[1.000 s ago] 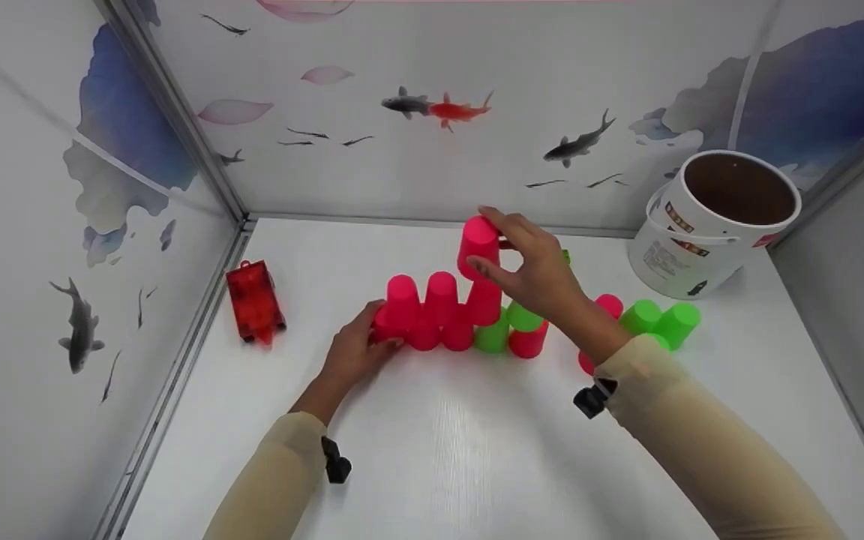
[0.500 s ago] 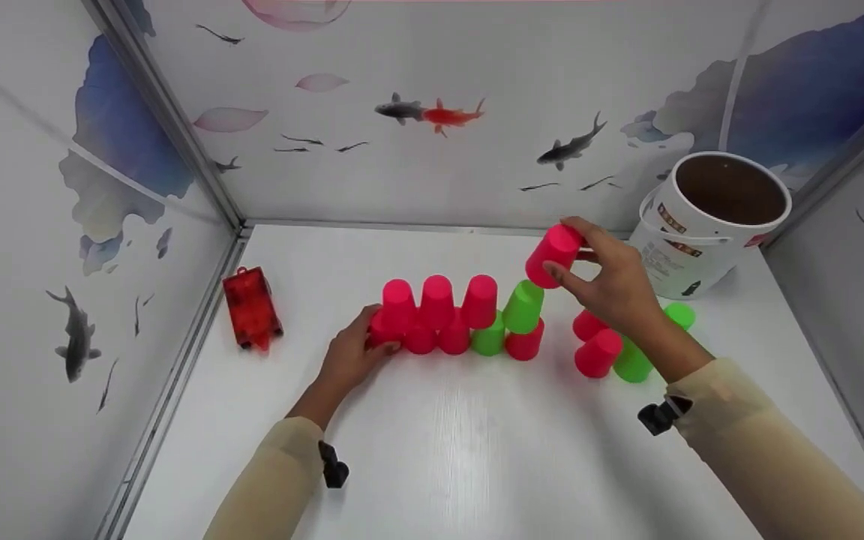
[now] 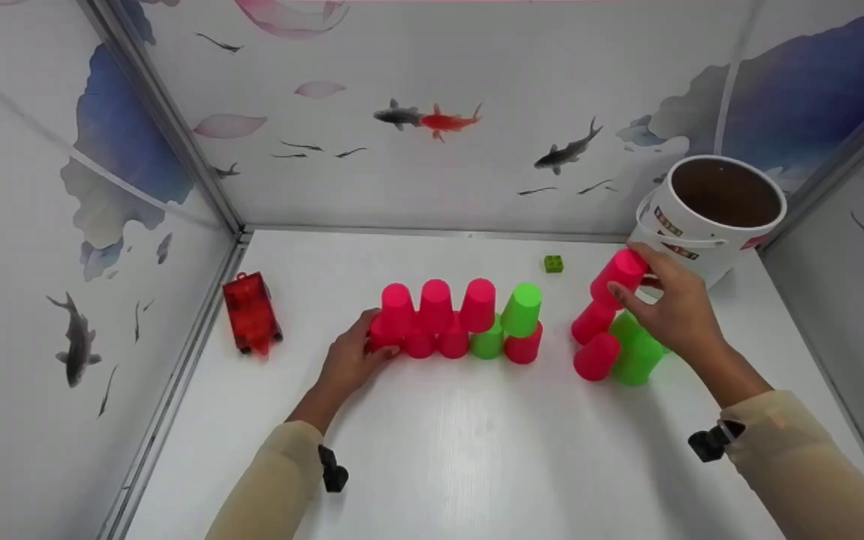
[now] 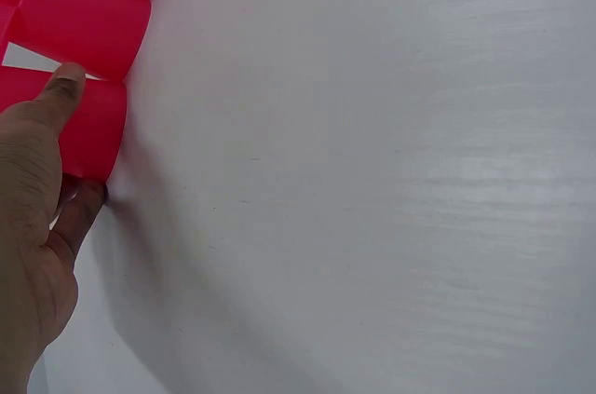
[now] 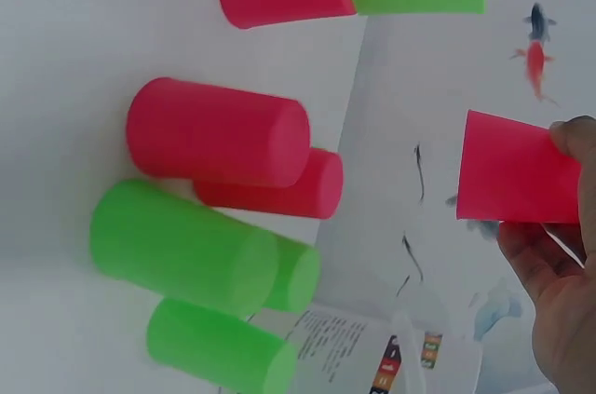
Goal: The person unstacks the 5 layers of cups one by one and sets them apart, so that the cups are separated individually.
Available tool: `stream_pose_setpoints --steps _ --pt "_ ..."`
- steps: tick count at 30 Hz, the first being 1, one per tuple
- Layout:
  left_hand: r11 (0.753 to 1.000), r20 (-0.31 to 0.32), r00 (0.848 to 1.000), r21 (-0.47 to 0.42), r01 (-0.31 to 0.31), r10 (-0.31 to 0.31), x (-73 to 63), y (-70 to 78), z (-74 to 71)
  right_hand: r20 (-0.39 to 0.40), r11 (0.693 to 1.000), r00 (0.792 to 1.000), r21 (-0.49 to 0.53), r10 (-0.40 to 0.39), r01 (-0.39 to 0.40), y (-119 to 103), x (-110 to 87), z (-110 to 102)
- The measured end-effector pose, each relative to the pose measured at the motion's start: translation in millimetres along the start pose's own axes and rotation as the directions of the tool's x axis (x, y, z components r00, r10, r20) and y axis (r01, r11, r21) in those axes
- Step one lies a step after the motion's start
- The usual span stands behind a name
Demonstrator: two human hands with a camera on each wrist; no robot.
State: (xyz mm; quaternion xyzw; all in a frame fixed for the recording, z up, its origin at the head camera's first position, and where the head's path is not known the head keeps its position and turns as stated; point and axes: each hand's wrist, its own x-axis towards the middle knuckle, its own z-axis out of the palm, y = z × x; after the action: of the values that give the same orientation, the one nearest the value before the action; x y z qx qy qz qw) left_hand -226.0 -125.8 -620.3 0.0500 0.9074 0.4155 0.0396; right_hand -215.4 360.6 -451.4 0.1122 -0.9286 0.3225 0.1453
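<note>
Pinching a red cup between thumb and fingers, the person's right hand holds it in the air, right of the two-tier cup row and above some loose cups. From where I stand that cup is mouth down, and the right wrist view shows it apart from the others. The left hand grips the red end cup at the row's left end, lower tier, thumb and a finger against its sides. I count five cups in the row's lower tier and four in its upper, the last upper one green. Right of the row stand two loose red cups and three loose green cups, all mouth down. Behind the row's right end lies a small green block; behind and farther right of the row stands a white bucket. Left of the row, well apart, a red toy vehicle sits on the white table.
</note>
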Motion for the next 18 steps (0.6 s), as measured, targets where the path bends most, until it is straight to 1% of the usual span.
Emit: stream_pose_setpoints --steps 5,11,18 --pt "1.000 0.001 1.000 0.010 0.005 -0.005 0.8 -0.6 0.7 -0.016 1.000 1.000 -0.011 0.010 -0.010 26 -17.1 -8" --pt "1.000 0.002 1.000 0.012 -0.003 0.003 0.6 -1.2 0.3 -0.022 0.999 0.999 -0.025 0.044 -0.044 53 -36.5 -19" --pt "1.000 0.001 1.000 0.013 -0.006 0.006 0.1 -0.6 -0.5 -0.026 0.996 0.998 -0.063 0.065 -0.067 73 -52.2 -28"
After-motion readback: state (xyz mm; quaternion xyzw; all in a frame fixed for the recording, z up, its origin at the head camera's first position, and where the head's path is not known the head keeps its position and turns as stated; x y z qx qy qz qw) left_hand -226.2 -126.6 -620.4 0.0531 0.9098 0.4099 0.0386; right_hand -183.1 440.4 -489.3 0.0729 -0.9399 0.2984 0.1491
